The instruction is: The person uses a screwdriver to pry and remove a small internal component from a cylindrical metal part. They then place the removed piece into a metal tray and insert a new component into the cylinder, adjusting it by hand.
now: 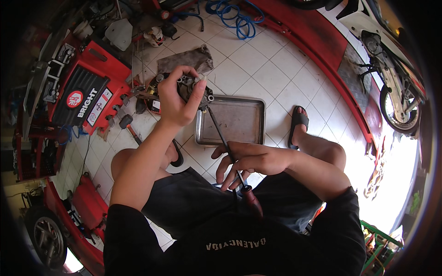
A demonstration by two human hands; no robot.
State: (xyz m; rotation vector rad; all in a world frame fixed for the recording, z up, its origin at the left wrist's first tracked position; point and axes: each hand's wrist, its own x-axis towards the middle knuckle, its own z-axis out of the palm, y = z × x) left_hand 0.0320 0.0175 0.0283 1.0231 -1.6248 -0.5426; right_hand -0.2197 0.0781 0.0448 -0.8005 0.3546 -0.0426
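Observation:
My left hand [177, 101] is raised, its thumb and fingers closed round a small metal mechanical part [211, 98] that the hand partly covers; its exact kind I cannot make out. In my right hand [258, 158] lies a long screwdriver [251, 200] with a dark red handle, its thin shaft passing between the fingers. The handle points back toward my body. The shaft's tip reaches the lower side of the metal part; whether it sits in a screw is too small to tell. Beyond my hands, a shallow metal tray [263, 120] rests on the floor.
A grey rag [184, 60] lies on the white tiles past the part. To the left are a hammer [132, 131] and a red machine [103, 60]. A coiled blue hose [246, 23] is at the far side, a motorcycle [389, 69] at the right, a wheel [46, 234] lower left.

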